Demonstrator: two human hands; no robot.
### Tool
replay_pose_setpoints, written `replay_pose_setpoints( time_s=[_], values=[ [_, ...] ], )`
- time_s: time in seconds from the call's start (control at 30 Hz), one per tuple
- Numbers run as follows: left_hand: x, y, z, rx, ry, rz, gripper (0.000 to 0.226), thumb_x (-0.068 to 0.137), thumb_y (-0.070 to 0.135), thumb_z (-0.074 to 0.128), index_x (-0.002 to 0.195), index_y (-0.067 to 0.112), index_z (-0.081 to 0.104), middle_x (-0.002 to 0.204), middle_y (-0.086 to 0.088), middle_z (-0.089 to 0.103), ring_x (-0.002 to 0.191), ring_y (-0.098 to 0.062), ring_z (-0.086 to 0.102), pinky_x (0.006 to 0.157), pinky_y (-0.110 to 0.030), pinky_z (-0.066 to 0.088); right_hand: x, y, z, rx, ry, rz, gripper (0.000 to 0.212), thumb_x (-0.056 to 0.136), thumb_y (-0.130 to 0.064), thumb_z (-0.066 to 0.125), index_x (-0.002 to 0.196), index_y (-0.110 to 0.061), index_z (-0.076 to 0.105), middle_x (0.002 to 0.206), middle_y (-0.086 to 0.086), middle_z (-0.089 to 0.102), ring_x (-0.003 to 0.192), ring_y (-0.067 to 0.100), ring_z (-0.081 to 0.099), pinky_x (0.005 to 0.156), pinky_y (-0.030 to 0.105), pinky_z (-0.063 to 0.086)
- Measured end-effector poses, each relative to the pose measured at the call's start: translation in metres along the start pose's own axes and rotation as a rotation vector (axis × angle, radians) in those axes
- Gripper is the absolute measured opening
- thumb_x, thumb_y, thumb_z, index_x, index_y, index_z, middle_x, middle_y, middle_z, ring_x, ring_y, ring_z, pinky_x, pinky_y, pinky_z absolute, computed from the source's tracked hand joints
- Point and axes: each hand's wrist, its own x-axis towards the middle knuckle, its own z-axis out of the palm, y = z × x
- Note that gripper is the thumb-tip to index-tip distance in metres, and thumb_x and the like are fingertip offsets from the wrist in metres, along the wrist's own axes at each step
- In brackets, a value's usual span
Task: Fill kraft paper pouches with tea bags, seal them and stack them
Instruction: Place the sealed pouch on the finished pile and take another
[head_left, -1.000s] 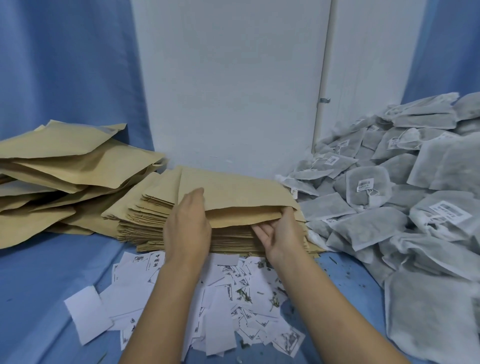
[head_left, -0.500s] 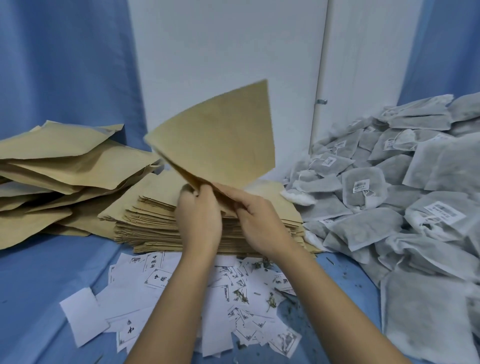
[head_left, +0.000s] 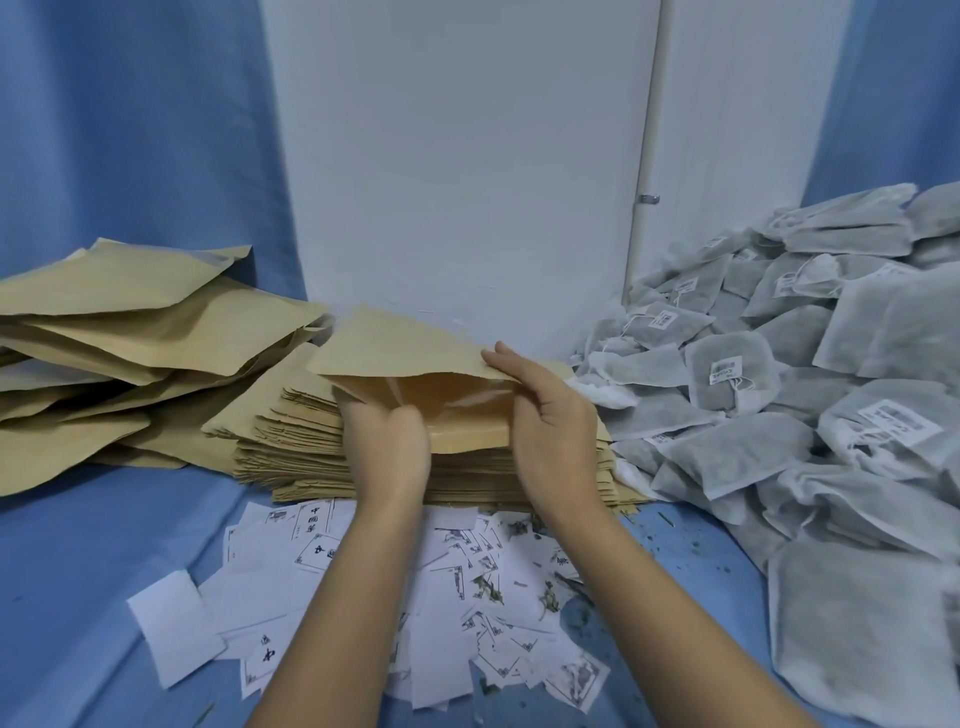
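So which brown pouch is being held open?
The pouch held between the left hand and right hand, above the flat stack: its mouth gapes, lining showing.

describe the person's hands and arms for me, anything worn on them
The left hand and right hand are both bare, with no gloves. The left forearm and right forearm are bare too, down to the bottom edge of the picture, so no sleeves show. No watch, bracelet or ring shows on the parts in view.
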Motion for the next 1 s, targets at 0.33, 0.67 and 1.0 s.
replay_pose_setpoints(
  time_s=[0.33, 0.67, 1.0],
  values=[
    [0.008, 0.002, -0.017, -0.225, 0.049, 0.222, 0.042, 0.082, -0.007, 0.045, 0.108, 0.027, 0.048, 0.144, 0.008, 0.039, 0.099, 0.018, 0.05, 0.068, -0.003, 0.037, 0.01, 0.004, -0.008, 0.189, 0.108, 0.331, 0.051, 0.078, 0.011, 0.048, 0.11, -0.026, 0.064, 0.105, -0.019, 0.064, 0.11, -0.005, 0.058, 0.097, 0.024, 0.049],
    [0.008, -0.01, -0.014, 0.32, -0.083, 0.584, 0.019, 0.097, 0.026, 0.048, 0.113, 0.025, 0.059, 0.149, 0.01, 0.037, 0.14, -0.005, 0.025, 0.107, -0.023, 0.026, 0.009, 0.005, -0.004, 0.238, 0.095, 0.241, 0.046, 0.081, 0.006, 0.053, 0.107, -0.032, 0.057, 0.114, -0.014, 0.064, 0.112, -0.004, 0.057, 0.093, 0.039, 0.053],
    [0.005, -0.017, -0.013, 0.174, -0.045, 0.598, 0.031, 0.097, 0.01, 0.049, 0.126, 0.01, 0.06, 0.124, 0.012, 0.052, 0.118, 0.01, 0.041, 0.094, 0.005, 0.026, 0.013, 0.01, -0.011, 0.41, 0.331, 0.345, 0.035, 0.092, -0.039, 0.043, 0.118, -0.02, 0.056, 0.107, -0.016, 0.059, 0.105, -0.001, 0.057, 0.075, 0.017, 0.04]
  ],
)
